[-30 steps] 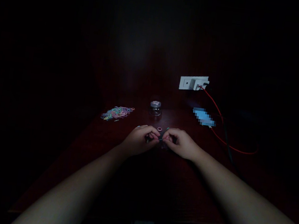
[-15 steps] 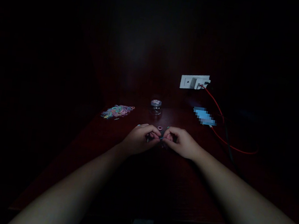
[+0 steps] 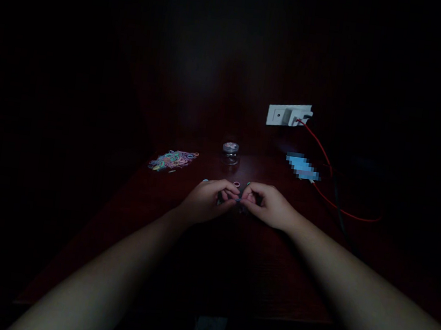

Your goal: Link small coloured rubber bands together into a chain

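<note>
Still pinching small bluish band (image 3: 239, 200) betw. fingers of L hand (image 3: 208, 201) and R hand (image 3: 267, 206), w/ appar. slightly less gap vs. 0.5 s ago, just short of pink ring (image 3: 236, 186), i.e. handling ongoing.

It's left hand (image 3: 211, 199) beside right hand (image 3: 272, 207) over the table (image 3: 133, 210), a band (image 3: 238, 200) between them, ring (image 3: 236, 184) just behind, lidded jar (image 3: 230, 154) further back, elastic-band pile (image 3: 174, 160) off left, phone (image 3: 302, 166) over right, wall socket (image 3: 278, 115) up behind!
</note>
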`<act>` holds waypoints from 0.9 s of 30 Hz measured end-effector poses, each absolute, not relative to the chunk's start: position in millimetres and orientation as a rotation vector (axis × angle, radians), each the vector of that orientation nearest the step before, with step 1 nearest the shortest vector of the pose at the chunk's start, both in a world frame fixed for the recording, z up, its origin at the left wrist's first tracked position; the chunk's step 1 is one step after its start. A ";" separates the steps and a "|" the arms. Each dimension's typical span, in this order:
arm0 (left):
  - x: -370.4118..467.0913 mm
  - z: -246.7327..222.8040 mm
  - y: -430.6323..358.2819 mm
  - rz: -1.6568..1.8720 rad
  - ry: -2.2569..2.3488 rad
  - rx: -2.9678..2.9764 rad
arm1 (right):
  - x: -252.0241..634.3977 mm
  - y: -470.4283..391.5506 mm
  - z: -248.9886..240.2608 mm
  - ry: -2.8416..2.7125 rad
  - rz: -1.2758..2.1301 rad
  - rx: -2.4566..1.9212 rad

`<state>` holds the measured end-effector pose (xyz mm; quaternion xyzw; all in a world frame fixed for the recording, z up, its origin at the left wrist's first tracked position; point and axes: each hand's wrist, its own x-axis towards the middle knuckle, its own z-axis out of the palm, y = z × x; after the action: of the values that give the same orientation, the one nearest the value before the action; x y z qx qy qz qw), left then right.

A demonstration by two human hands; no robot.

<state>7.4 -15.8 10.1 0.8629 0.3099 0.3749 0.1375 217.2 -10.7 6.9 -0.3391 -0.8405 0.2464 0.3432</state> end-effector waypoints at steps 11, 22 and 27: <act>8.2 11.6 -16.2 1.140 0.922 2.498 | 217.5 -11.3 7.2 -2.195 0.688 -0.858; 5.1 6.6 -12.6 1.176 0.958 2.494 | 217.9 -11.0 6.3 -2.199 0.703 -0.860; 4.2 5.6 -12.2 1.155 0.954 2.501 | 217.6 -11.6 7.3 -2.197 0.715 -0.864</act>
<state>4.2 -12.2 5.6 0.8525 0.3250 0.3937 0.1128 217.6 -11.6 7.3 -0.3304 -0.8403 0.2737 0.3313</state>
